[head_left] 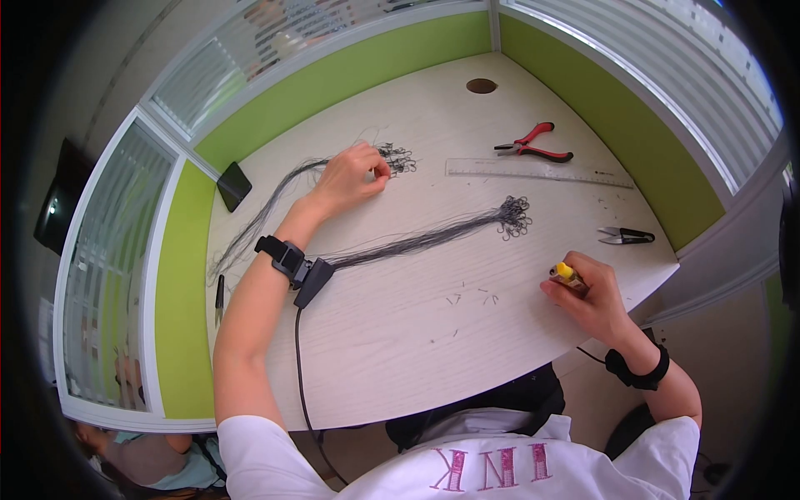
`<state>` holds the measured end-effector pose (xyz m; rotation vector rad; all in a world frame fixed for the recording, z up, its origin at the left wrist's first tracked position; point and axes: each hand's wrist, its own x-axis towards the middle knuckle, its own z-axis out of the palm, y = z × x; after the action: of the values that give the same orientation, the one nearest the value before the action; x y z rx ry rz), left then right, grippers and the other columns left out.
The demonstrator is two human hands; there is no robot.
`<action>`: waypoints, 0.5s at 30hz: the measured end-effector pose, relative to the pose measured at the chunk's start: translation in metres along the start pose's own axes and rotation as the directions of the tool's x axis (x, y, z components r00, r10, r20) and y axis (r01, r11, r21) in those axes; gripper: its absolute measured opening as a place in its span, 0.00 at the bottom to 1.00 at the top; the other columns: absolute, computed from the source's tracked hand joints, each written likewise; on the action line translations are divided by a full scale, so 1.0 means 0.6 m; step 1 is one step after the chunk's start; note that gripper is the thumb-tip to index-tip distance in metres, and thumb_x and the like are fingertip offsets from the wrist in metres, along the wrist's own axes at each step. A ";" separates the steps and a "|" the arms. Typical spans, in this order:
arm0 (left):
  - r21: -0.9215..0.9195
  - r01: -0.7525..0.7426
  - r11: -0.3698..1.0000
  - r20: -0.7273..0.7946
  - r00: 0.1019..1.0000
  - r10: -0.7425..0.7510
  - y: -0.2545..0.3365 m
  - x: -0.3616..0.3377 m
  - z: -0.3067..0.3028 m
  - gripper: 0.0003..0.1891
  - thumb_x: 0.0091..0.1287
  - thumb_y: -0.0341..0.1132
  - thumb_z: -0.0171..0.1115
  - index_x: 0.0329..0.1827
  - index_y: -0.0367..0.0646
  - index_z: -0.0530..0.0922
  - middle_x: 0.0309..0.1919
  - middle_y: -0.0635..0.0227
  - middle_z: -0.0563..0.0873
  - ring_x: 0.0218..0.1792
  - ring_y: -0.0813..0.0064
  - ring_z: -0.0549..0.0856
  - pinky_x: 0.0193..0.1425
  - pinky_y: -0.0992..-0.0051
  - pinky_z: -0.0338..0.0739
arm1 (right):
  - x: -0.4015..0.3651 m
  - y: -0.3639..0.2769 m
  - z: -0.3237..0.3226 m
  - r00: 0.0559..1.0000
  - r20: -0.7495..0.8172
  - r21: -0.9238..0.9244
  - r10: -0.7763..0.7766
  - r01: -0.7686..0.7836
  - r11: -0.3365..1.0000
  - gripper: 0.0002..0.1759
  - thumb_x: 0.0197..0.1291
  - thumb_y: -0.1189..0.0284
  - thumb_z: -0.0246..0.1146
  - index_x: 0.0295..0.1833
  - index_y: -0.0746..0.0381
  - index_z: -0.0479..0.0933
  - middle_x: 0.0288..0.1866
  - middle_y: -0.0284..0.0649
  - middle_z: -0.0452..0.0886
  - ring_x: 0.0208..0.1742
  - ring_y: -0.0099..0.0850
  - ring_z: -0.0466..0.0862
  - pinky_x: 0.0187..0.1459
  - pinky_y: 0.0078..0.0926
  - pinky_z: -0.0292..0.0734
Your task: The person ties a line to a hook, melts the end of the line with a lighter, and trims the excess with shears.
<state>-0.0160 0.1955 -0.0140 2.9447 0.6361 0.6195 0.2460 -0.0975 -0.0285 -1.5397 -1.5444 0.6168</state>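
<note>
My left hand [354, 175] is closed in a pinch beside the looped ends of a bundle of thin dark cords [287, 179] at the back left. Whatever is between those fingertips is too small to make out. In front of that arm lies a second bundle of dark cords [417, 240], its curled loops gathered toward the right. My right hand [596, 296] is wrapped around a lighter [568, 275] with a yellow top, held upright over the right front of the table.
Red-handled pliers [533, 146] lie behind a clear ruler [537, 172]. Small black snips [627, 237] rest near the right edge. Cord clippings [471, 296] are scattered on the table [375, 358]. A black phone-like object [234, 186] leans on the left green partition [185, 308].
</note>
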 end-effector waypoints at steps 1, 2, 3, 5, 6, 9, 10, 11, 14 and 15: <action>-0.014 0.000 1.000 -0.001 1.000 0.000 -0.001 0.000 0.000 0.02 0.52 0.28 0.61 0.27 0.41 0.78 0.26 0.67 0.80 0.33 0.70 0.79 0.39 0.72 0.73 | 0.000 0.000 -0.001 1.000 0.003 0.003 0.007 -0.007 1.000 0.12 0.51 0.74 0.66 0.28 0.68 0.70 0.21 0.41 0.66 0.20 0.32 0.63 0.23 0.25 0.59; -0.028 0.000 1.000 -0.001 1.000 0.000 0.001 0.000 -0.001 0.02 0.52 0.28 0.61 0.27 0.41 0.78 0.26 0.68 0.80 0.33 0.71 0.79 0.39 0.72 0.73 | 0.000 0.001 0.000 1.000 0.002 0.003 0.007 -0.007 1.000 0.12 0.51 0.74 0.66 0.28 0.68 0.70 0.21 0.41 0.66 0.20 0.32 0.63 0.23 0.25 0.59; -0.029 0.000 1.000 -0.001 1.000 0.000 0.002 -0.001 -0.003 0.02 0.52 0.28 0.61 0.27 0.41 0.78 0.26 0.68 0.80 0.33 0.71 0.79 0.39 0.72 0.73 | -0.001 0.002 0.000 1.000 0.001 0.017 0.016 -0.016 1.000 0.12 0.52 0.73 0.66 0.28 0.68 0.70 0.21 0.41 0.66 0.20 0.31 0.63 0.23 0.25 0.60; 0.005 0.005 1.000 -0.003 1.000 -0.005 0.006 -0.003 -0.008 0.02 0.53 0.29 0.62 0.28 0.41 0.79 0.26 0.68 0.80 0.33 0.71 0.79 0.39 0.72 0.73 | -0.001 0.004 0.001 1.000 0.000 0.030 0.025 -0.025 0.999 0.11 0.52 0.73 0.66 0.28 0.68 0.70 0.21 0.41 0.66 0.20 0.31 0.63 0.23 0.25 0.60; 0.004 0.006 1.000 -0.002 1.000 -0.005 0.009 -0.003 -0.010 0.02 0.53 0.29 0.62 0.28 0.41 0.79 0.26 0.68 0.80 0.33 0.71 0.79 0.39 0.72 0.73 | -0.001 0.004 0.000 1.000 -0.001 0.019 0.016 -0.015 1.000 0.11 0.52 0.73 0.66 0.28 0.68 0.70 0.21 0.41 0.66 0.20 0.31 0.63 0.24 0.25 0.60; 0.038 -0.014 0.999 -0.020 1.000 0.015 0.012 -0.002 -0.014 0.03 0.53 0.30 0.63 0.28 0.42 0.79 0.26 0.69 0.80 0.33 0.71 0.79 0.39 0.72 0.73 | -0.001 0.004 0.000 1.000 0.003 0.017 0.019 -0.019 1.000 0.11 0.52 0.73 0.66 0.28 0.68 0.71 0.21 0.41 0.66 0.20 0.31 0.63 0.24 0.25 0.60; 0.042 -0.019 0.999 -0.009 1.000 0.019 0.011 -0.001 -0.014 0.03 0.53 0.30 0.63 0.28 0.42 0.79 0.27 0.69 0.80 0.34 0.71 0.79 0.39 0.72 0.73 | -0.001 0.004 0.000 1.000 0.005 0.027 0.031 -0.031 0.999 0.11 0.52 0.74 0.66 0.28 0.67 0.71 0.21 0.41 0.66 0.20 0.31 0.63 0.24 0.25 0.60; 0.045 -0.025 0.999 0.002 1.000 0.025 0.010 0.001 -0.013 0.03 0.53 0.30 0.63 0.28 0.42 0.79 0.27 0.69 0.80 0.34 0.71 0.79 0.39 0.72 0.73 | -0.001 0.004 0.000 1.000 0.005 0.026 0.031 -0.031 0.999 0.11 0.52 0.74 0.66 0.28 0.67 0.71 0.21 0.41 0.66 0.20 0.31 0.63 0.24 0.25 0.60; 0.054 -0.038 0.998 -0.003 0.999 0.038 0.008 0.006 -0.008 0.02 0.52 0.29 0.63 0.27 0.43 0.79 0.27 0.69 0.80 0.34 0.71 0.79 0.38 0.72 0.74 | -0.001 0.004 0.000 1.000 -0.002 0.039 0.025 -0.025 0.999 0.11 0.52 0.74 0.66 0.28 0.67 0.71 0.21 0.40 0.66 0.21 0.30 0.63 0.24 0.25 0.60; 0.054 -0.040 0.998 -0.003 0.999 0.040 0.009 0.008 -0.008 0.02 0.52 0.29 0.63 0.27 0.43 0.79 0.27 0.69 0.80 0.34 0.71 0.79 0.38 0.72 0.74 | -0.002 0.005 0.001 1.000 -0.004 0.047 0.026 -0.025 0.999 0.11 0.52 0.73 0.66 0.28 0.67 0.71 0.22 0.40 0.66 0.21 0.30 0.63 0.24 0.25 0.60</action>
<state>-0.0119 0.1925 -0.0072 3.0133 0.6052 0.6213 0.2471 -0.0979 -0.0317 -1.5262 -1.4985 0.6592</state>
